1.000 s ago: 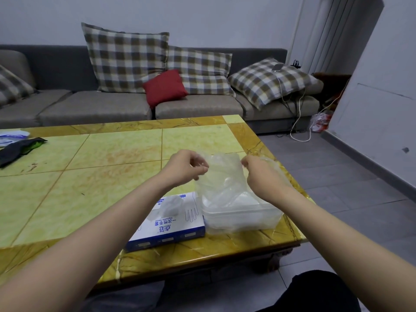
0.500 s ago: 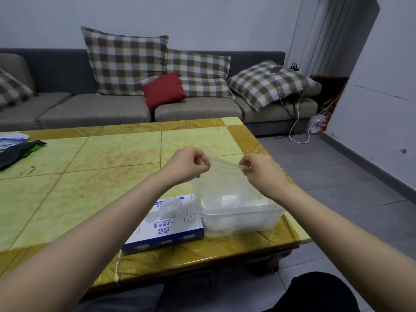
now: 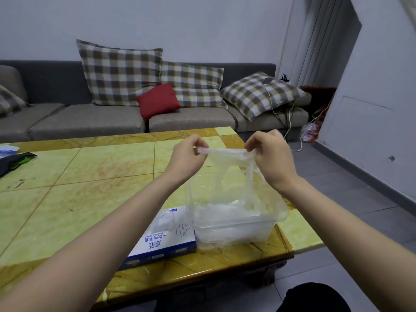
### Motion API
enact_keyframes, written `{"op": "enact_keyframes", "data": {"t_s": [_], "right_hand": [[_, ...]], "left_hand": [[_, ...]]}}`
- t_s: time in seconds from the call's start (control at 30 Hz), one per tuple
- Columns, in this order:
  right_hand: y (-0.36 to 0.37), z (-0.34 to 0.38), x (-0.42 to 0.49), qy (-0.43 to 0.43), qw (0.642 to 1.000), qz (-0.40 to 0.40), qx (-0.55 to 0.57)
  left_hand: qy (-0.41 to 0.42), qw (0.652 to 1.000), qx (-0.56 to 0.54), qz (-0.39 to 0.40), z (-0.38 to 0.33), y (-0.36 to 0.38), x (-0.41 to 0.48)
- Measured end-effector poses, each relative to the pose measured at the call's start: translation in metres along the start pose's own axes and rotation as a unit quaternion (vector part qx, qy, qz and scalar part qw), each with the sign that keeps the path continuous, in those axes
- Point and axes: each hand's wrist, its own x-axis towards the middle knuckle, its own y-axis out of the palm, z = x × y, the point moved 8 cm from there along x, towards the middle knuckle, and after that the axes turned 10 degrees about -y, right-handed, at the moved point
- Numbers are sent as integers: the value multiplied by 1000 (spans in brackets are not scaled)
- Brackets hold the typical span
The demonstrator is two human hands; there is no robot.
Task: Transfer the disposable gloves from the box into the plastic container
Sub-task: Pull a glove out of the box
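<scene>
A clear disposable glove [image 3: 227, 158] hangs stretched between both hands above the plastic container [image 3: 238, 224]. My left hand [image 3: 186, 158] pinches its left end and my right hand [image 3: 270, 158] pinches its right end. The glove's lower part trails down into the container, where several crumpled clear gloves lie. The white and blue glove box [image 3: 162, 239] lies flat just left of the container, with a tuft of glove sticking out of its top opening.
Box and container sit near the front right corner of a yellow tiled table [image 3: 78, 176]. A dark pouch [image 3: 13, 161] lies at the far left edge. A grey sofa [image 3: 112, 118] with checked cushions stands behind the table.
Both hands have risen and moved apart, pulling the glove's top edge taut. The glove now hangs higher over the container.
</scene>
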Motion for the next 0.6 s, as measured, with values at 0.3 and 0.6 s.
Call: {"op": "enact_keyframes", "data": {"t_s": [0.3,0.6], "right_hand": [[3,-1,-27,-120,991,59,27],[97,-38,-83,17,889,452,63]], "left_hand": [[110,977,135,119,15,15,-32],[82,860,408,297,60,80,-45]]}}
